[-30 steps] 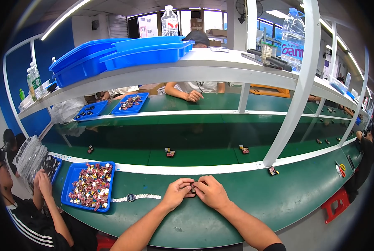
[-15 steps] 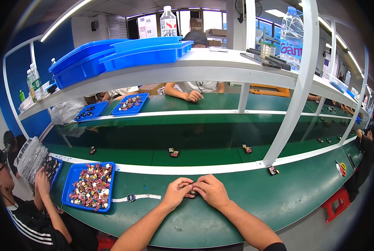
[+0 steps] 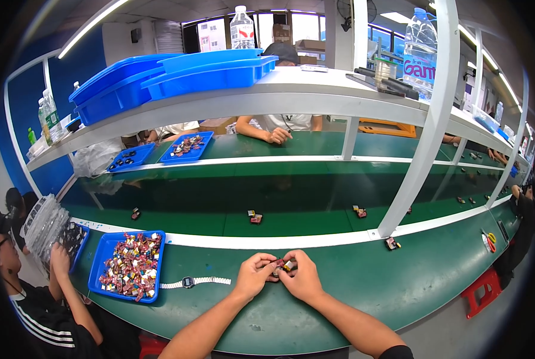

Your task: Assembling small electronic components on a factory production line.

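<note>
My left hand (image 3: 254, 276) and my right hand (image 3: 303, 276) meet over the green bench, and together they pinch a small red and white part (image 3: 281, 263) between the fingertips. A wristwatch with a pale strap (image 3: 194, 282) lies flat on the bench just left of my left hand. Further left stands a blue tray (image 3: 97, 270) filled with several small red and white parts.
Small parts (image 3: 255, 218) (image 3: 359, 211) sit on the dark green belt beyond the white rail, another part (image 3: 392, 243) by the white post (image 3: 420, 149). A person at lower left holds clear blister trays (image 3: 43, 228). Someone opposite rests a hand (image 3: 276, 136) near blue trays (image 3: 186, 148).
My hands have stayed together at the same spot with only slight finger movement on the small part. The parts on the belt have drifted slightly.
</note>
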